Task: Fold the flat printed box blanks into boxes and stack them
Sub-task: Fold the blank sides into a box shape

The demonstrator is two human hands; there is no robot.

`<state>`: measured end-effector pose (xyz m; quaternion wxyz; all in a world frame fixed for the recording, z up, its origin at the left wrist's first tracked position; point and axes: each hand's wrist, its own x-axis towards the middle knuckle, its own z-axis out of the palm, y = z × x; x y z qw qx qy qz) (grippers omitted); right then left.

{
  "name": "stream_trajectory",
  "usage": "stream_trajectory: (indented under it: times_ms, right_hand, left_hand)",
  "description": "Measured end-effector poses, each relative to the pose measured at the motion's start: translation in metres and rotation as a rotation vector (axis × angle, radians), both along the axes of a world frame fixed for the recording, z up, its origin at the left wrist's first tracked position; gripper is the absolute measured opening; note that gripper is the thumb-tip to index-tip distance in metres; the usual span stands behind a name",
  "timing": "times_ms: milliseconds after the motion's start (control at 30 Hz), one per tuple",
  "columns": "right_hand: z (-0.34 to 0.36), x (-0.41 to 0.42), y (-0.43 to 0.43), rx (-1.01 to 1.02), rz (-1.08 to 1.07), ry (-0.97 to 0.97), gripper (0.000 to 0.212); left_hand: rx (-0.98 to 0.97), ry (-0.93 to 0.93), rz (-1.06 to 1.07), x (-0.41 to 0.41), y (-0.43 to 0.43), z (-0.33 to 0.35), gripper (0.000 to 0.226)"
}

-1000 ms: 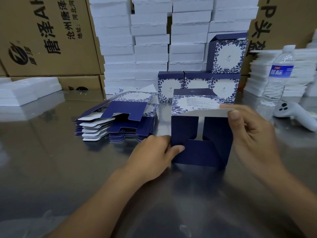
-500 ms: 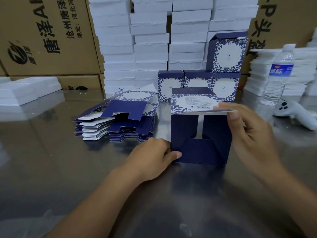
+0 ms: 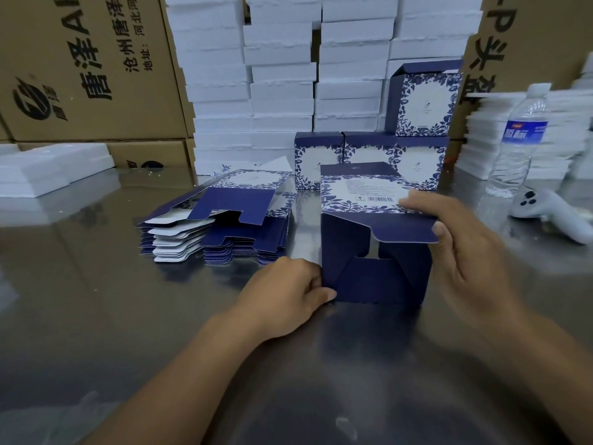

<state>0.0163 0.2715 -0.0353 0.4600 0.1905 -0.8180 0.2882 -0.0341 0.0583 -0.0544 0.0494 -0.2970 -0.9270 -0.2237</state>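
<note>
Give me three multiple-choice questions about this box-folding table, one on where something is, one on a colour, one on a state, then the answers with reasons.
1. Where does the pile of flat blanks lie?
A) left of the box being folded
B) right of it
C) on top of it

2. What colour is the label on the water bottle?
A) red
B) blue
C) green

3. How is the box's near end?
A) taped shut
B) crushed flat
C) open, flap untucked

Answers:
1 A, the pile shows left of it, beyond the left hand.
2 B, a blue band wraps the bottle.
3 C, the right hand pinches the raised flap and a gap shows under it.
</note>
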Motion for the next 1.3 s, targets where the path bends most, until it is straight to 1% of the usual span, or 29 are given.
stream_trajectory:
  times_ms: [33,67,100,133,167,233,300,367,400,467,533,567,633,700,733,800,900,967,1067,1133,1233,1300]
  right_hand:
    - [0.0,0.0,0.001,0.016,-0.015,-0.003,0.063]
    - [0.001,0.0,0.003,0.032,-0.025,-0.012,0.059]
    - [0.002,0.0,0.005,0.044,-0.034,-0.028,0.05]
    - [0.003,0.0,0.008,0.044,-0.042,-0.068,0.042]
    - [0.003,0.0,0.01,0.027,-0.044,-0.13,0.044]
    - [0.0,-0.001,0.013,-0.032,-0.026,-0.234,0.062]
    - [-0.003,-0.002,0.013,-0.026,-0.059,-0.228,0.078]
    - [-0.005,-0.002,0.012,-0.04,-0.066,-0.221,0.083]
    - [-0.005,-0.003,0.011,-0.077,-0.05,-0.218,0.082]
    - [-0.003,-0.004,0.01,-0.171,-0.017,-0.209,0.083]
    - [-0.002,-0.003,0.006,-0.201,0.016,-0.209,0.081]
    - [-0.003,-0.003,0.003,-0.183,0.031,-0.212,0.078]
    - [-0.005,-0.001,-0.003,-0.133,0.061,-0.21,0.07]
    - [-0.007,-0.001,-0.006,-0.104,0.077,-0.205,0.066]
    - [-0.008,-0.001,-0.006,-0.112,0.089,-0.215,0.066]
    - [-0.008,-0.001,-0.005,-0.168,0.136,-0.264,0.06]
    - [-0.006,0.0,-0.006,-0.268,0.239,-0.322,0.047]
    - [-0.003,0.0,-0.009,-0.322,0.267,-0.293,0.044]
    - [0.003,0.001,-0.011,-0.453,0.311,-0.262,0.039]
    - [0.007,0.004,-0.011,-0.517,0.309,-0.235,0.034]
    - [0.011,0.008,-0.016,-0.471,0.227,-0.148,0.02]
    - [0.012,0.011,-0.022,-0.327,0.128,-0.082,0.016]
  left_hand:
    - [0.005,0.008,-0.003,0.0,0.0,0.0,0.032]
    - [0.009,0.01,-0.006,0.001,0.0,0.0,0.031]
    - [0.013,0.011,-0.008,0.0,0.0,0.0,0.03]
    - [0.015,0.014,-0.008,0.0,-0.001,0.0,0.03]
    - [0.014,0.016,-0.005,-0.001,-0.001,0.001,0.03]
    - [0.011,-0.003,0.007,-0.003,-0.004,0.003,0.026]
    - [0.006,-0.05,0.016,-0.005,-0.011,0.006,0.019]
    - [0.042,-0.066,0.015,-0.007,-0.017,0.009,0.021]
    - [0.113,-0.053,0.012,-0.007,-0.019,0.011,0.023]
    - [0.362,0.015,0.021,-0.006,-0.019,0.017,0.021]
    - [0.606,0.091,0.042,-0.001,-0.013,0.024,0.015]
    - [0.692,0.106,0.036,0.003,-0.01,0.028,0.013]
    - [0.772,0.069,-0.007,0.009,-0.004,0.031,0.015]
    - [0.752,0.017,-0.052,0.013,-0.003,0.031,0.029]
    - [0.741,-0.002,-0.064,0.013,-0.002,0.03,0.029]
    - [0.753,-0.021,-0.081,0.013,-0.003,0.03,0.02]
    - [0.774,-0.017,-0.103,0.013,-0.003,0.029,0.023]
    - [0.729,0.038,-0.109,0.016,-0.002,0.028,0.027]
    - [0.64,0.216,-0.072,0.02,0.003,0.027,0.031]
    - [0.636,0.3,-0.054,0.023,0.006,0.027,0.032]
    - [0.618,0.365,-0.06,0.027,0.011,0.026,0.033]
    - [0.601,0.385,-0.07,0.031,0.014,0.026,0.033]
